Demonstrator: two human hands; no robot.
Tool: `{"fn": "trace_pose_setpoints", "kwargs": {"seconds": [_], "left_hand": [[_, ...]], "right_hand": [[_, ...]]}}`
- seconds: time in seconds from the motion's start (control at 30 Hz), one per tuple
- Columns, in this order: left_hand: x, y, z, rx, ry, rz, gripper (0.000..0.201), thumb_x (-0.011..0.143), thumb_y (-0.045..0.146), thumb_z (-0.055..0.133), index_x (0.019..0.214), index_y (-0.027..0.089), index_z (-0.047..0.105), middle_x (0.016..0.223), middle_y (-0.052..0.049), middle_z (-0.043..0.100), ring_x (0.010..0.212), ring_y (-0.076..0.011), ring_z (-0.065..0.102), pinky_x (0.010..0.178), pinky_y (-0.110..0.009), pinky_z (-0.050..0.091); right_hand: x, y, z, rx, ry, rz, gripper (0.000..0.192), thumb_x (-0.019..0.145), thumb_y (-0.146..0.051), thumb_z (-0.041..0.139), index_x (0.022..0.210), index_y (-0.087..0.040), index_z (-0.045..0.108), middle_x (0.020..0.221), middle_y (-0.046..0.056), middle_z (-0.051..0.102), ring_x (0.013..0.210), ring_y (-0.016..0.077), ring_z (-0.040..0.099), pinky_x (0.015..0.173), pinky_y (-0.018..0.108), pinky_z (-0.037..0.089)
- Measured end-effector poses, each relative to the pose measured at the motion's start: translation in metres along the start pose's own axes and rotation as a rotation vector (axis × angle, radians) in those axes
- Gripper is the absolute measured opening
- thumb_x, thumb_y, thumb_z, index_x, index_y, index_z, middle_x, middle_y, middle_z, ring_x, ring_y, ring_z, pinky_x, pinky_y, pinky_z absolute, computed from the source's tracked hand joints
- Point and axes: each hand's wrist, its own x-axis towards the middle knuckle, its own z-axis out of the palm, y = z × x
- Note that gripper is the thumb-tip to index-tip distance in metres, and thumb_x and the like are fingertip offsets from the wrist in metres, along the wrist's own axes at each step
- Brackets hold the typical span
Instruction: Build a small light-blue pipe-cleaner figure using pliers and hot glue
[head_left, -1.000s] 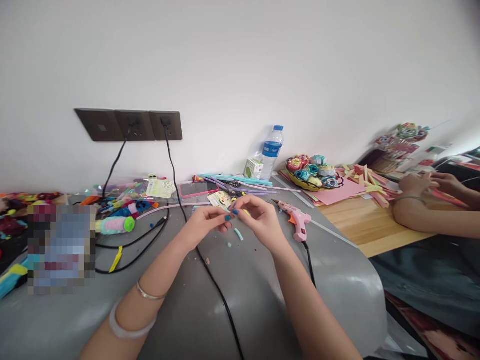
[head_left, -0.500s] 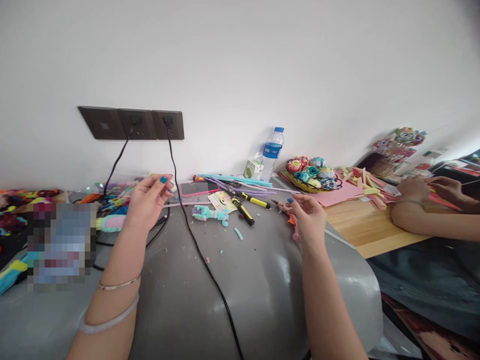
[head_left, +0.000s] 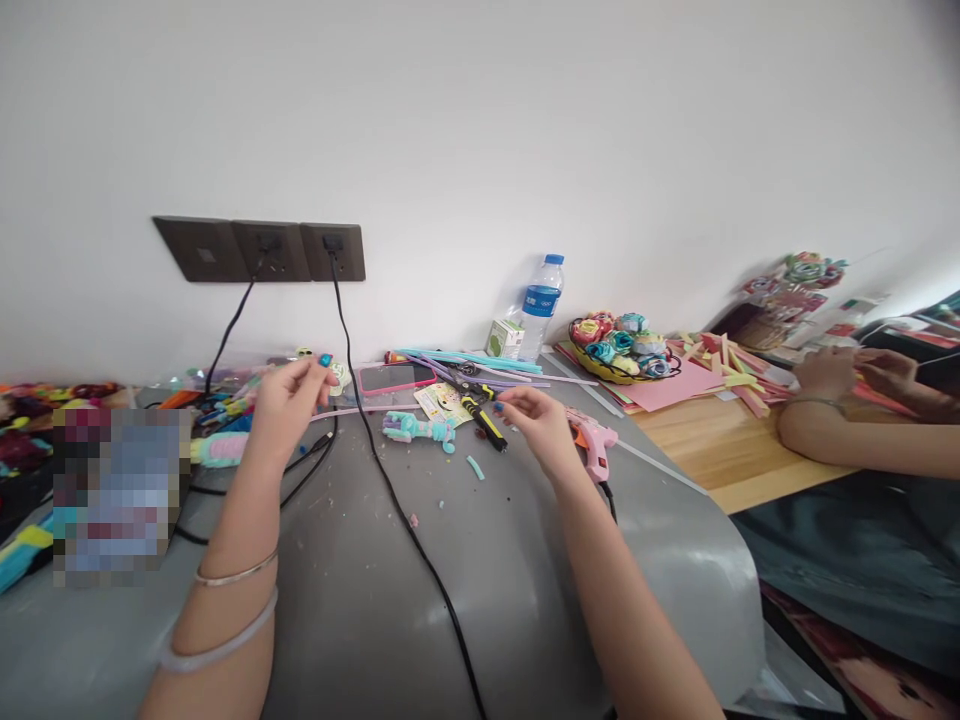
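My left hand (head_left: 289, 405) is raised over the back left of the grey table (head_left: 450, 610), its thumb and fingers pinched together. Whatever lies between the tips is hidden or too small to name. My right hand (head_left: 538, 425) has its fingertips drawn close together beside the black and yellow pliers (head_left: 485, 424); I cannot make out anything in them. Between my hands lies a turquoise and lilac fuzzy pipe-cleaner figure (head_left: 418, 430), with a short turquoise piece (head_left: 475, 467) nearby. Behind my right wrist rests a pink glue gun (head_left: 598, 447).
A black cord (head_left: 397, 505) crosses the table from the wall socket (head_left: 332, 252). Pipe cleaners (head_left: 480, 362), a pink-edged phone (head_left: 396, 378) and a water bottle (head_left: 541, 305) stand or lie behind. Right are a basket of paper flowers (head_left: 626, 348) and another person's hands (head_left: 825, 378).
My right hand has moved left, away from the glue gun and towards the pliers, leaving the glue gun in plainer view. My left hand has shifted slightly left, still pinched.
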Motion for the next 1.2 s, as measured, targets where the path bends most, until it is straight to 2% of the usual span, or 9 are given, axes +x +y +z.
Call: {"fn": "trace_pose_setpoints", "kwargs": {"seconds": [0.07,0.13,0.23,0.33,0.57,0.9,1.07,1.2], "left_hand": [[-0.002,0.0,0.005,0.144,-0.16,0.026,0.025,0.086,0.039,0.055,0.075,0.019,0.066,0.063,-0.001,0.062,0.06,-0.0151,0.057,0.056,-0.025,0.044],[-0.005,-0.002,0.012,0.288,-0.32,0.085,0.023,0.086,0.04,0.056,0.087,0.021,0.069,0.084,-0.004,0.071,0.079,-0.0202,0.065,0.07,-0.029,0.05],[-0.01,-0.007,0.023,0.393,-0.49,0.184,0.028,0.085,0.042,0.06,0.104,0.025,0.07,0.114,-0.007,0.069,0.111,-0.0279,0.061,0.091,-0.038,0.051],[-0.014,-0.013,0.032,0.418,-0.562,0.196,0.033,0.085,0.04,0.061,0.113,0.025,0.069,0.123,-0.008,0.065,0.12,-0.0309,0.056,0.1,-0.044,0.048],[-0.016,-0.018,0.043,0.462,-0.626,0.187,0.038,0.081,0.033,0.066,0.118,0.024,0.068,0.129,-0.009,0.064,0.123,-0.0335,0.054,0.103,-0.048,0.046],[-0.017,-0.027,0.045,0.502,-0.674,0.131,0.045,0.082,0.036,0.067,0.125,0.023,0.065,0.137,-0.012,0.06,0.134,-0.0342,0.048,0.108,-0.048,0.043],[-0.015,-0.03,0.045,0.48,-0.671,0.144,0.045,0.081,0.037,0.067,0.125,0.025,0.065,0.136,-0.011,0.061,0.13,-0.0335,0.052,0.107,-0.047,0.044],[-0.015,-0.026,0.043,0.482,-0.666,0.143,0.045,0.081,0.036,0.067,0.124,0.023,0.066,0.134,-0.012,0.062,0.131,-0.0338,0.051,0.108,-0.047,0.044]], "right_hand": [[0.007,0.004,0.011,-0.066,-0.119,0.022,0.025,0.07,-0.041,0.075,0.078,-0.019,0.066,0.079,0.005,0.071,0.072,0.0186,0.066,0.066,0.03,0.052],[0.014,0.008,0.019,-0.148,-0.215,0.029,0.024,0.073,-0.041,0.071,0.078,-0.019,0.066,0.075,0.003,0.068,0.066,0.0168,0.061,0.061,0.029,0.048],[0.023,0.012,0.028,-0.272,-0.308,0.001,0.02,0.079,-0.038,0.066,0.084,-0.018,0.068,0.072,0.001,0.064,0.059,0.0142,0.052,0.055,0.027,0.041],[0.028,0.015,0.033,-0.378,-0.339,-0.079,0.014,0.082,-0.028,0.062,0.084,-0.017,0.07,0.081,0.003,0.065,0.063,0.0139,0.05,0.06,0.028,0.041],[0.031,0.017,0.036,-0.488,-0.416,-0.137,0.013,0.082,-0.012,0.06,0.081,-0.017,0.072,0.093,0.006,0.065,0.071,0.0151,0.052,0.068,0.029,0.042],[0.029,0.015,0.039,-0.544,-0.398,-0.145,0.012,0.08,-0.011,0.065,0.078,-0.017,0.075,0.09,0.005,0.064,0.068,0.0134,0.049,0.066,0.028,0.04],[0.03,0.015,0.037,-0.446,-0.347,-0.09,0.014,0.08,-0.015,0.063,0.089,-0.017,0.073,0.081,0.001,0.064,0.063,0.013,0.047,0.06,0.027,0.038],[0.033,0.014,0.037,-0.447,-0.357,-0.031,0.006,0.076,-0.016,0.063,0.079,-0.018,0.067,0.066,-0.003,0.059,0.059,0.0127,0.046,0.057,0.026,0.037]]}}
